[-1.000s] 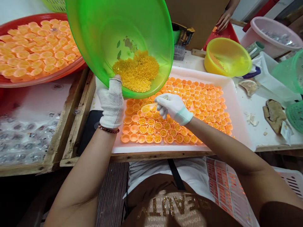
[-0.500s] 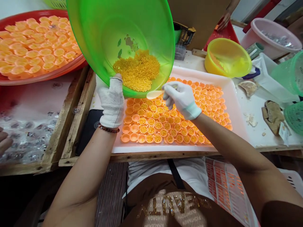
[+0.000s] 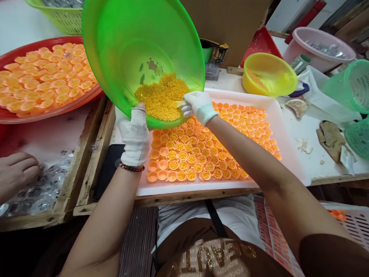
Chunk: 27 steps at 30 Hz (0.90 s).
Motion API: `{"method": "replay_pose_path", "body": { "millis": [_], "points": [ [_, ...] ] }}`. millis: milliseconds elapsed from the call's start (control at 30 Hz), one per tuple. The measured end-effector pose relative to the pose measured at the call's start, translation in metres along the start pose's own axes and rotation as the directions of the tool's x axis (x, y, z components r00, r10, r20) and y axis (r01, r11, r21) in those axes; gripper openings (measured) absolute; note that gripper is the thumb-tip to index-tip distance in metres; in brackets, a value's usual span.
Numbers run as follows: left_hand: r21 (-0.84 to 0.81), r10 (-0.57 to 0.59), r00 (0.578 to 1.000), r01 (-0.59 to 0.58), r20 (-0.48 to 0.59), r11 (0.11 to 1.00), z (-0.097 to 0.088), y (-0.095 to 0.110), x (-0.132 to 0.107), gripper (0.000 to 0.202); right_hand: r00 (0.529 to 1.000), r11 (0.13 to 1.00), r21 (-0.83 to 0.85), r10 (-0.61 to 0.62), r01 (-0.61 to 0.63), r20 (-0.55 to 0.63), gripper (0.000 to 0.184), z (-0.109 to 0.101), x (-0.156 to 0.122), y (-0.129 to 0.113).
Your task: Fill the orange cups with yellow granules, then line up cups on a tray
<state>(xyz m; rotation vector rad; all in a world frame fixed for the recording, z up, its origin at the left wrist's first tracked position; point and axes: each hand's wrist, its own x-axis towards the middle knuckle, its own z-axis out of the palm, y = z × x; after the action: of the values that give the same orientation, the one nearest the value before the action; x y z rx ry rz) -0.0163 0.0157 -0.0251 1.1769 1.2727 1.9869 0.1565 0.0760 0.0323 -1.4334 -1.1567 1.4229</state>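
My left hand [image 3: 135, 135], in a white fingerless glove, grips the near rim of a big green plastic bowl [image 3: 127, 42] and holds it tilted over the tray. Yellow beads [image 3: 161, 98] lie heaped in the bowl's low side. My right hand [image 3: 198, 104], in a white glove, is closed on a small pale spoon [image 3: 179, 103] whose tip is in the beads at the bowl's rim. Below lies a white tray [image 3: 284, 130] packed with small orange cups [image 3: 201, 148]; those nearest me hold yellow beads, several at the left front stand without any.
A red tray [image 3: 49, 111] of orange cups sits at the left. Another person's hand [image 3: 15, 173] rests on clear plastic bits at the far left. A yellow bowl [image 3: 269, 73], a pink basin [image 3: 319, 46] and green baskets [image 3: 350, 84] stand at the right.
My right hand has lifted the spoon from over the cups up into the beads in the bowl. Another person's hand has come into view at the left.
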Motion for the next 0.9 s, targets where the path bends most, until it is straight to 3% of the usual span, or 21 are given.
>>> {"method": "replay_pose_path", "body": {
  "millis": [133, 267, 467, 567, 633, 700, 767, 900],
  "points": [
    [-0.070, -0.038, 0.996, 0.032, -0.082, 0.997, 0.003, 0.004, 0.000, 0.026, 0.999, 0.998, 0.066, 0.005, -0.002, -0.036, 0.019, -0.023, -0.012, -0.002],
    [-0.086, -0.041, 0.995, 0.033, -0.091, 0.996, 0.006, 0.010, -0.002, 0.020, 0.994, 0.993, 0.107, 0.037, -0.047, 0.098, 0.013, -0.039, -0.041, 0.007],
    [-0.115, -0.059, 0.995, 0.050, -0.077, 0.992, 0.007, 0.016, -0.004, 0.020, 0.939, 0.979, -0.001, 0.197, -0.206, 0.283, 0.011, -0.020, -0.096, 0.033],
    [-0.119, -0.065, 0.996, 0.058, -0.060, 0.991, 0.007, 0.018, -0.004, 0.019, 0.950, 0.990, -0.086, 0.128, -0.108, 0.285, 0.011, -0.006, -0.107, 0.045],
    [-0.136, -0.072, 0.996, 0.065, -0.044, 0.988, 0.007, 0.019, -0.004, 0.017, 0.949, 0.979, -0.190, -0.003, 0.066, 0.314, 0.013, 0.000, -0.110, 0.052],
    [-0.158, -0.075, 0.996, 0.068, -0.044, 0.985, 0.007, 0.020, -0.004, 0.018, 0.912, 0.912, -0.306, -0.144, 0.274, 0.385, 0.015, 0.001, -0.112, 0.056],
    [-0.163, -0.067, 0.997, 0.059, -0.048, 0.985, 0.007, 0.018, -0.004, 0.019, 0.880, 0.850, -0.357, -0.227, 0.388, 0.417, 0.017, -0.001, -0.113, 0.056],
    [-0.155, -0.045, 0.997, 0.036, -0.056, 0.987, 0.006, 0.011, -0.003, 0.025, 0.948, 0.943, -0.240, -0.160, 0.229, 0.274, 0.022, -0.018, -0.108, 0.038]
  ]
}}
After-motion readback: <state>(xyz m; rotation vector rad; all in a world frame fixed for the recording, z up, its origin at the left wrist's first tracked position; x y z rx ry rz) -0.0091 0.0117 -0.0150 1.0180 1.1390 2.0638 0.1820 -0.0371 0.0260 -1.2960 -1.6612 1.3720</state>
